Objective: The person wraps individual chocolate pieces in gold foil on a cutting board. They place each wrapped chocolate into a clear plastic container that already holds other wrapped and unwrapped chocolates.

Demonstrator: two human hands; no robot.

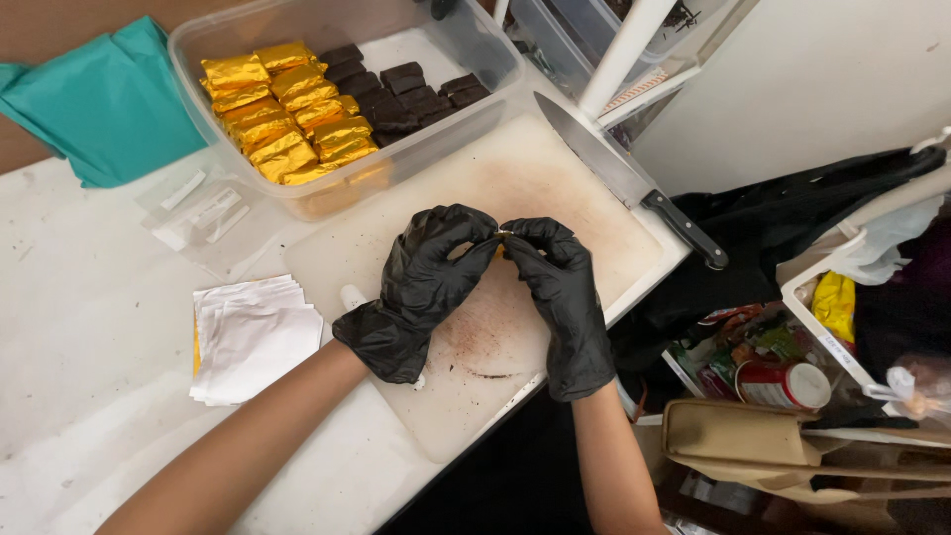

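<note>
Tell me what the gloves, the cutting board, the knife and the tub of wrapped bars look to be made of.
Left hand and right hand: thin black gloves, likely nitrile or latex; they wrinkle and shine.
Cutting board: white plastic by its look, matte, stained brown.
Knife: grey metal blade with a dull sheen, black handle, probably plastic.
Tub: clear plastic; see-through walls.
Wrapped bars: crinkled gold foil.

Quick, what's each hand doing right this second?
Left hand: closed, pinching a small gold-wrapped piece over the cutting board.
Right hand: closed, pinching the same piece from the other side.
</note>
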